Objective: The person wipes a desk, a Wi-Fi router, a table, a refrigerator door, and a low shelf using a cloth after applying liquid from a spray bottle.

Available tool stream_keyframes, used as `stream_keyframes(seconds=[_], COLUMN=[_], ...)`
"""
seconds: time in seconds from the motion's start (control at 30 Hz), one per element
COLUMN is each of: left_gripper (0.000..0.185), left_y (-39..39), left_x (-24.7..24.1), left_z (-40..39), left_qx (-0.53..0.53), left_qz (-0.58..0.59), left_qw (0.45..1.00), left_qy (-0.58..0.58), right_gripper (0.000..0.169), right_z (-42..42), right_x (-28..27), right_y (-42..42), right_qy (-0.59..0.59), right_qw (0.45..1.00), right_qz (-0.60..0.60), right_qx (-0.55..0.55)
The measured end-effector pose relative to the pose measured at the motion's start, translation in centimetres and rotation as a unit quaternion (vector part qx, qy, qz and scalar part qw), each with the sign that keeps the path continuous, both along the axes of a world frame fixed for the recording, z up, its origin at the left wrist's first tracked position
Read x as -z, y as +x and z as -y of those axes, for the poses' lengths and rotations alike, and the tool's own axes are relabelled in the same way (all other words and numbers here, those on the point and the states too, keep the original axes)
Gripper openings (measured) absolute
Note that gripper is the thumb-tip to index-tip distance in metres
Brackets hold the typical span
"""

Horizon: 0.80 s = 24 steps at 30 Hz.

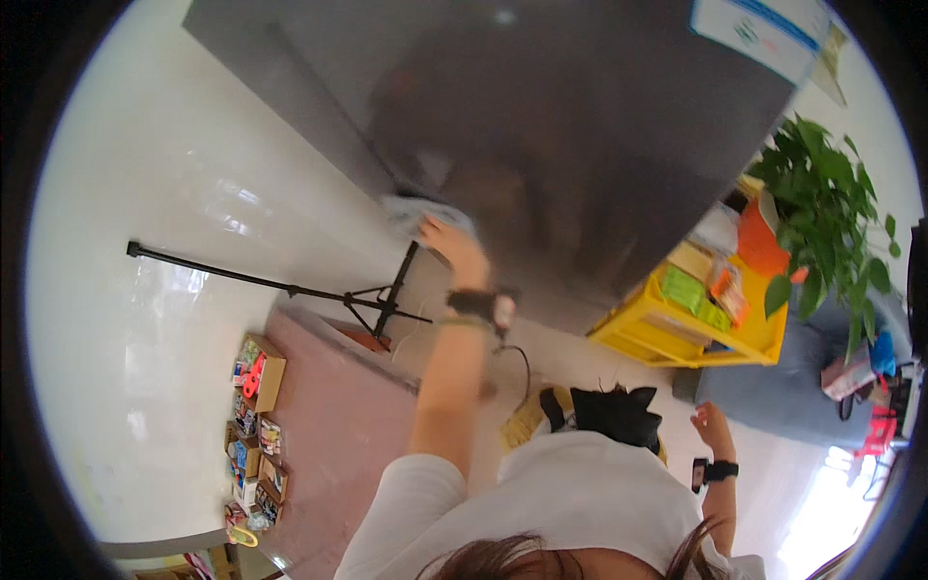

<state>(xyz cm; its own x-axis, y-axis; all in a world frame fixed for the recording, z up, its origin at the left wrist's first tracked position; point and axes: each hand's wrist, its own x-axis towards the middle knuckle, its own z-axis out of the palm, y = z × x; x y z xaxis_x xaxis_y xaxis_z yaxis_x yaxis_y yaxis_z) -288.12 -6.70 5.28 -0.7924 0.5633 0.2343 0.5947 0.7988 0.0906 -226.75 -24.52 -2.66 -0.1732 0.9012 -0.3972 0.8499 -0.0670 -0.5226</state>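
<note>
My left hand (453, 246) presses a light grey-blue cloth (428, 216), blurred as if moving, against the lower left edge of a large, dark, glossy panel (580, 130). The panel shows faint reflections, and whether it is a screen or a tabletop I cannot tell. My right hand (712, 426) hangs low at the right, away from the panel, its fingers loosely curled and apart with nothing visible in them. Each wrist wears a black strap with a small device.
A black stand's legs (319, 293) spread left below the panel. At right stand a yellow cart (681, 348) with packets, a leafy green plant (819, 210) and a grey-blue sofa (768, 399). Small filled boxes (270, 384) line the brown-pink surface (341, 435) at lower left.
</note>
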Motion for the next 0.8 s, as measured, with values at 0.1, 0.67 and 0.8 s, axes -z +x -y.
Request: stream_keyframes(seconds=[0.1,0.67,0.8], left_gripper=[0.028,0.038,0.021], left_y=[9.8,13.2,11.1], left_x=[-4.6,-22.4,-22.3], left_z=[3.2,4.2,5.8], left_qx=[0.203,0.683,0.67], left_qz=[0.167,0.096,0.112], left_qw=[0.84,0.613,0.562], left_qy=[0.474,0.385,0.471], right_gripper=[0.025,0.043,0.047], right_z=[-2.2,-13.4,-15.0], right_x=[-5.5,-34.6,-35.7], right_y=[-4.9,-31.9,-32.0], right_qy=[0.062,0.631,0.709], right_qw=[0.995,0.732,0.66], right_qz=[-0.065,-0.036,0.133], right_qx=[-0.041,-0.253,-0.211])
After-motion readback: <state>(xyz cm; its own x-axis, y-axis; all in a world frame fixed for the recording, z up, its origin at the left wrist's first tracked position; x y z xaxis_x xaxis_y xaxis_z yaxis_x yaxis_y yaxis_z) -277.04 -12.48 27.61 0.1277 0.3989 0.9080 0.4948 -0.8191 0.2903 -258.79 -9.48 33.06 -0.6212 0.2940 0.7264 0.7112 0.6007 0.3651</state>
